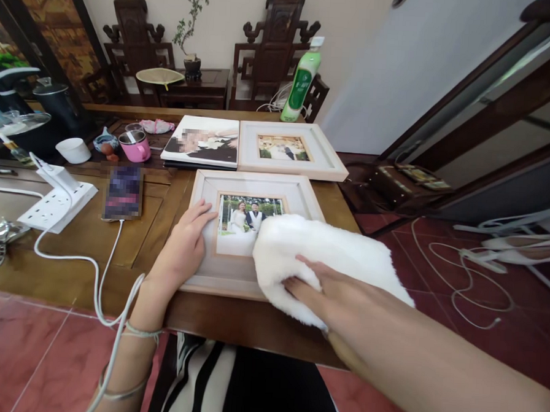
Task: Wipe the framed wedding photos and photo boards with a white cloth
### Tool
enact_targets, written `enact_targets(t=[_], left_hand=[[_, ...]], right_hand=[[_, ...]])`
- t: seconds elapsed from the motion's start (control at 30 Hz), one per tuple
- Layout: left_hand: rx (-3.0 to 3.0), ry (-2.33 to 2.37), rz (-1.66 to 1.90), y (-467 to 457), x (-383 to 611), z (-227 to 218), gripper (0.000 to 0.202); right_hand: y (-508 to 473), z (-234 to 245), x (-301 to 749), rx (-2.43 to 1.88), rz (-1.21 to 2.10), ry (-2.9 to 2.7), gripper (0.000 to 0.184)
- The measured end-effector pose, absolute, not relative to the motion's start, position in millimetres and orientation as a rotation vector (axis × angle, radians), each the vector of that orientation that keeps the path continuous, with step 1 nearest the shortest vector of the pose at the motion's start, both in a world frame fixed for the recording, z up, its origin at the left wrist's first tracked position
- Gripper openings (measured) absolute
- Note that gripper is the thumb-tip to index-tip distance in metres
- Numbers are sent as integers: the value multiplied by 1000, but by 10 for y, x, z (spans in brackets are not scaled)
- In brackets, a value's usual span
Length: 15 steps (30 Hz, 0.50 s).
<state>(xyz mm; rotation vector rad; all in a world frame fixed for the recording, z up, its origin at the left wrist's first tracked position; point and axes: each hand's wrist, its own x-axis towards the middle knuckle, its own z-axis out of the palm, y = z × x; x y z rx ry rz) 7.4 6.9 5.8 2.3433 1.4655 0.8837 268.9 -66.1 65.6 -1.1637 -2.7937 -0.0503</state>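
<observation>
A picture frame [234, 277] with a pale wooden edge and a wedding photo [239, 225] lies flat near the table's front edge. Over its right part lies a fluffy white cloth [341, 252], gripped by my right hand [312, 288], whose fingers are partly sunk in the folds. The frame's right lower corner is hidden under the cloth. Resting on the frame's left edge is my left hand [187, 244], its fingers stretched out over the rim. A white cable [132, 291] runs across my left forearm.
Behind stand a second frame [324, 153], a white photo album [207, 141] and a green bottle [302, 81]. To the left are a phone [122, 192], a power strip [58, 207], a pink mug [134, 146] and a white cup [74, 150]. The table's right edge runs close by the frame.
</observation>
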Motion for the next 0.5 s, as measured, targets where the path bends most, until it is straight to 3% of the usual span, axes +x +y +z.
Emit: enact_targets(t=[0.23, 0.5], left_hand=[[2346, 1473, 870, 63, 74, 61, 52], [2341, 1456, 872, 69, 65, 61, 52]], right_hand=[[150, 643, 2572, -1479, -299, -2788, 58], [263, 456, 2493, -1373, -425, -2775, 56]])
